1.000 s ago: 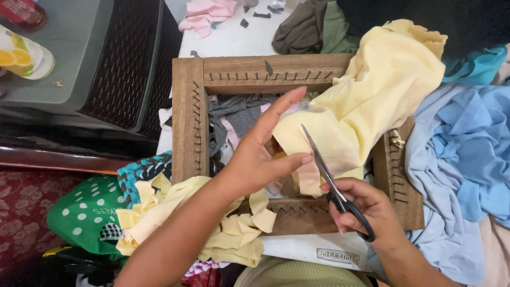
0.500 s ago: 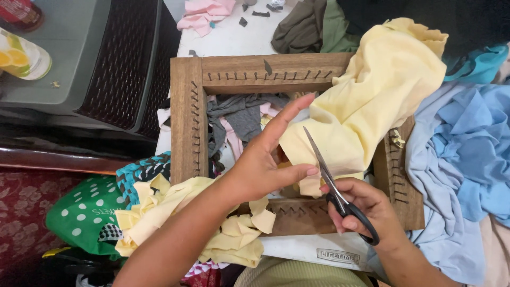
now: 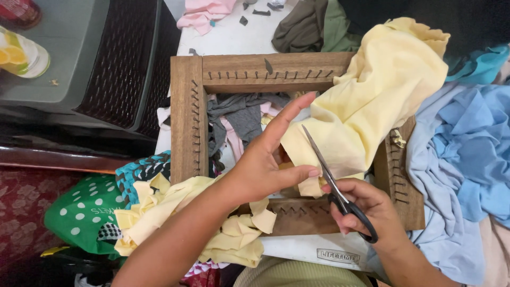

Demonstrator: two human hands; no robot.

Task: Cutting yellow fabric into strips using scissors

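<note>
Over the wooden frame [image 3: 188, 117], scissors [image 3: 334, 186] gripped in right fingers [image 3: 353, 204] stay; left hand [image 3: 265, 165] pinches yellow cloth [image 3: 372, 106]

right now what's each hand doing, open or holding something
left hand: pinching the pale yellow cotton fabric, forefinger stretched out
right hand: closed on the black-handled steel scissors

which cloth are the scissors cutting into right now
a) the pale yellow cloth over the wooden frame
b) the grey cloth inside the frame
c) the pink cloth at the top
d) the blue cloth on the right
a: the scissors in the right hand point into the pale yellow cloth, which the left hand holds over the wooden frame.
</note>
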